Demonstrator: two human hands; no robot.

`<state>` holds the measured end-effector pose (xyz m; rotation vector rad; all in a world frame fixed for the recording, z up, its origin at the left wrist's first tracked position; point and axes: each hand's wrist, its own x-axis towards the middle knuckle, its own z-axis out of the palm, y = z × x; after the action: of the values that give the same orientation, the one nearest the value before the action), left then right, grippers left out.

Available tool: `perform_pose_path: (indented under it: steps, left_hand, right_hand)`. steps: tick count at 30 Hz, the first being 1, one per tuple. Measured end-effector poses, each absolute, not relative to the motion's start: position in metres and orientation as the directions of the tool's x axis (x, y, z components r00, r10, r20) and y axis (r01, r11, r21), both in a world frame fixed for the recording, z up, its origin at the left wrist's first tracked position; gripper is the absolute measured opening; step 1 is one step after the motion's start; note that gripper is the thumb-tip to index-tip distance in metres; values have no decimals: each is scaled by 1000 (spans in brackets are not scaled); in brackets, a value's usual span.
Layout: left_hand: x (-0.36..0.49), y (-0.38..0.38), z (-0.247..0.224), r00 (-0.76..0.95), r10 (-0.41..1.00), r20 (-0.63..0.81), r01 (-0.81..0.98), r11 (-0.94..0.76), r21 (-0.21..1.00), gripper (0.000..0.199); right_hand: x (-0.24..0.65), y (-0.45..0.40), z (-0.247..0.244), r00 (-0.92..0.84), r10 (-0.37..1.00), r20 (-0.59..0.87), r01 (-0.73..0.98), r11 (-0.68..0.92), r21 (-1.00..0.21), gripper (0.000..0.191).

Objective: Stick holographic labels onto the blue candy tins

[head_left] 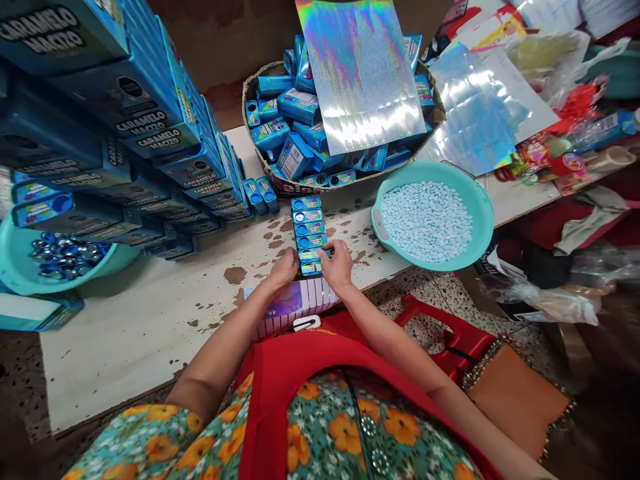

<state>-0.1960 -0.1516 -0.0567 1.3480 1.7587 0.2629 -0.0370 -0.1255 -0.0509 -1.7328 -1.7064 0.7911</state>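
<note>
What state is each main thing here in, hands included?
Box row, lined up side by side.
Left hand, curled beside the row.
Right hand, fingers touching the row.
Stack, piled high.
Carton, open, filled with blue boxes.
Shiny sheet, lying across the carton.
Right bowl, uncovered, holding pale pieces.
Left bowl, uncovered, holding shiny pieces.

Upper body of the wearer, as I view it remotely: red apron [265, 413] with small yellow lettering [327, 332], over a green garment [320, 440] printed with orange and white flowers; dark piping [357, 407]; round, glittering buttons [369, 427]; short left sleeve [165, 427]; forearms [227, 340] bare.
</note>
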Motion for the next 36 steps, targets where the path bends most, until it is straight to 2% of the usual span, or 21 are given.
perform_pose_path:
  steps: [3,6,8,11,13,16,22,26,29,31,34,36]
  left_hand:
    - [-209,-159,-45,-81,878,-472,785,348,513,30]
    - [-226,-180,-29,99,835,-541,799,257,544,37]
    - [-233,-197,-21,214,789,-576,807,189,560,34]
    - [-230,-217,-12,184,806,-563,847,161,507,30]
    - [-225,-222,-8,158,829,-536,850,162,500,32]
    - [-220,-223,-5,140,847,-512,835,177,521,33]
    - [-222,-218,-10,140,820,-554,781,253,571,28]
    - [-226,-216,-17,135,818,-559,771,268,578,29]
    - [-226,-214,-23,127,815,-565,785,266,560,28]
    - [-226,-213,-23,103,822,-559,818,250,518,27]
    - [-224,-212,-14,51,846,-531,863,230,451,29]
    - [-222,-210,-2,27,891,-453,825,236,514,31]
  right_hand:
    - [-29,-127,-39,-21,1000,16,666,26,-746,10]
    - [-22,-146,-25,-51,978,203,654,186,-733,18]
    - [-21,-166,-19,-188,944,271,630,328,-704,20]
    - [-27,-195,-21,-495,846,201,594,497,-632,23]
    - [-33,-206,-26,-620,777,112,603,563,-565,30]
    - [-37,-209,-36,-705,709,25,611,624,-488,41]
    - [-23,-206,-46,-823,568,30,513,763,-393,48]
    - [-18,-207,-53,-843,536,45,477,784,-397,44]
    - [-19,-205,-53,-819,568,79,479,753,-451,24]
    - [-20,-202,-45,-786,614,72,497,698,-515,10]
    - [-20,-195,-18,-704,710,31,522,547,-654,10]
    - [-20,-188,3,-638,770,7,508,428,-747,11]
